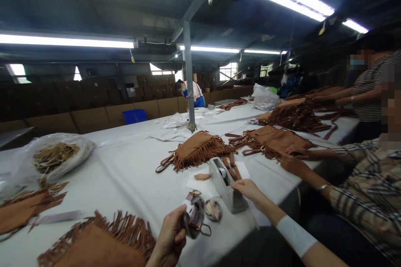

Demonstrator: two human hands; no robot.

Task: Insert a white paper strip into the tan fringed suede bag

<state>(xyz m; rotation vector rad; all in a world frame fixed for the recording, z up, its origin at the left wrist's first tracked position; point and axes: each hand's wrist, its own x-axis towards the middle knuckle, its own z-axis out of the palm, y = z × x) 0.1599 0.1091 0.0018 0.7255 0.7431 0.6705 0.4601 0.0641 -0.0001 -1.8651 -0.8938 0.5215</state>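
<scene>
A long white table [131, 167] runs the length of the workshop, strewn with tan fringed bags. One fringed bag [100, 246] lies at the near edge, just left of the person's left hand [167, 238]. A second bag [197, 148] sits farther out, past the middle of the table. To the right, a co-worker in a checked sleeve has both hands [294, 164] on a third bag [269, 137], well apart from the wearer's own hands.

A grey tape dispenser [224, 185] stands between the second bag and the near edge, its long axis running away from the person and slightly left. The right hand [249, 190] is at its right side, fingertips touching the upper edge. I cannot tell whether they pinch tape or only rest there.

The left hand is clenched around a small metal clasp [194, 215], partly wrapped in something pale and held upright above the table. The clasp lies left of and nearer than the dispenser, with the right hand closer to the dispenser. A small round piece [213, 210] lies on the table between them.
</scene>
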